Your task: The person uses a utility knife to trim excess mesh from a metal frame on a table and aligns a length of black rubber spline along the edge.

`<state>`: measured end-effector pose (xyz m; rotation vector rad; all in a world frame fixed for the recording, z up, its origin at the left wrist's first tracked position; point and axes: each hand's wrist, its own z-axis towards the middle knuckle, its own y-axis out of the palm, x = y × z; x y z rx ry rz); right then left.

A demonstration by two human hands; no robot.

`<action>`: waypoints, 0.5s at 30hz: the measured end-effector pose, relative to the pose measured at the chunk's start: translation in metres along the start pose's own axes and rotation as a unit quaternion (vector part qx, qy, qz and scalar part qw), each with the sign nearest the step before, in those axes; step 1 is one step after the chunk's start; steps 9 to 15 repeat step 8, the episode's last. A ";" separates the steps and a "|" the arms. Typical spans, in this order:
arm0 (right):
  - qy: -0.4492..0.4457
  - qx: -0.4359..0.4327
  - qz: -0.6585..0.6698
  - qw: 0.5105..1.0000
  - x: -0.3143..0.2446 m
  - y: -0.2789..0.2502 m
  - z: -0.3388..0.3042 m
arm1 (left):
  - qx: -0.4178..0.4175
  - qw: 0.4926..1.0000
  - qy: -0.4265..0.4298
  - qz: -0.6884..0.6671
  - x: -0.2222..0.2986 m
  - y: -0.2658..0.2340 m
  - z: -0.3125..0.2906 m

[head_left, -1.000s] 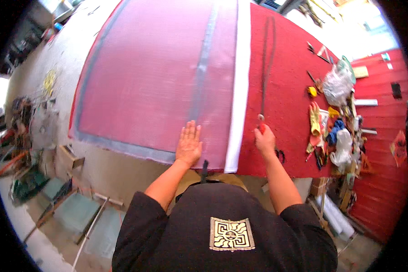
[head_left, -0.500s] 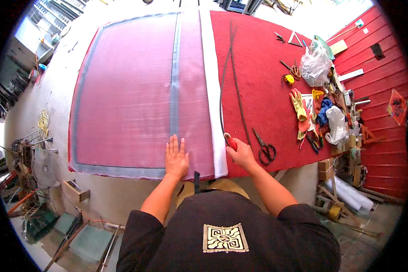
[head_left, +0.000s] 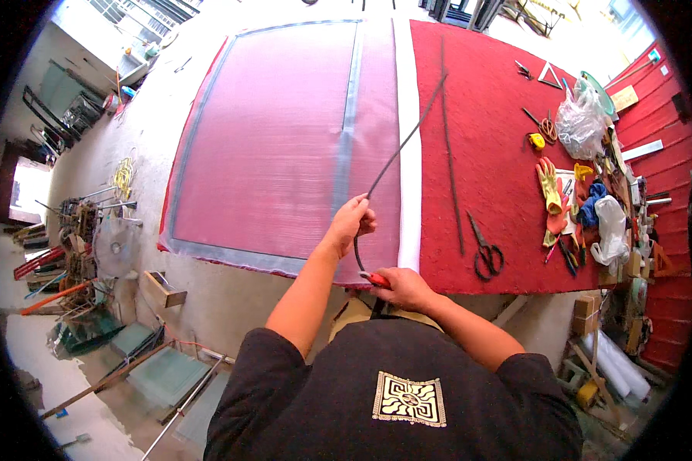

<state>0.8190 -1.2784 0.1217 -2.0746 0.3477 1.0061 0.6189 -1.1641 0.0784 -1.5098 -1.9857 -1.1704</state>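
My left hand [head_left: 350,225] is closed around a dark rubber cord [head_left: 401,146], above the lower right part of a mesh-covered frame. From that grip the cord runs up to the far right and hangs down toward my right hand. My right hand [head_left: 409,289], at the table's near edge, is wrapped round a red-handled roller tool [head_left: 377,280] with a small metal end. Sheer white mesh [head_left: 277,138] lies over the grey rectangular frame [head_left: 349,107], its white selvage [head_left: 410,154] running down the right side. A second dark strip [head_left: 450,154] lies on the red cloth.
Black-handled scissors [head_left: 485,250] lie on the red cloth [head_left: 500,138] to my right. Beyond them are a yellow tape measure [head_left: 536,141], work gloves [head_left: 550,192], plastic bags [head_left: 581,123] and several hand tools. Glass panes [head_left: 161,373] and a wooden box [head_left: 165,290] stand at the left.
My left hand has lifted off the mesh and taken hold of the cord. The right hand has drawn nearer to my body with the roller tool. My view has shifted left.
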 end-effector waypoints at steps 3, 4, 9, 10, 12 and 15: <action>0.051 -0.001 0.037 0.998 -0.006 0.004 0.003 | 0.041 0.992 0.085 0.087 -0.002 -0.036 -0.012; 0.079 0.015 0.075 0.994 0.000 0.005 0.004 | 0.066 0.988 0.103 0.099 -0.003 -0.046 -0.020; 0.107 0.073 0.092 0.987 0.027 0.016 0.019 | 0.126 0.922 0.154 0.333 -0.024 -0.113 -0.069; 0.107 0.073 0.092 0.987 0.027 0.016 0.019 | 0.126 0.922 0.154 0.333 -0.024 -0.113 -0.069; 0.107 0.073 0.092 0.987 0.027 0.016 0.019 | 0.126 0.922 0.154 0.333 -0.024 -0.113 -0.069; 0.107 0.073 0.092 0.987 0.027 0.016 0.019 | 0.126 0.922 0.154 0.333 -0.024 -0.113 -0.069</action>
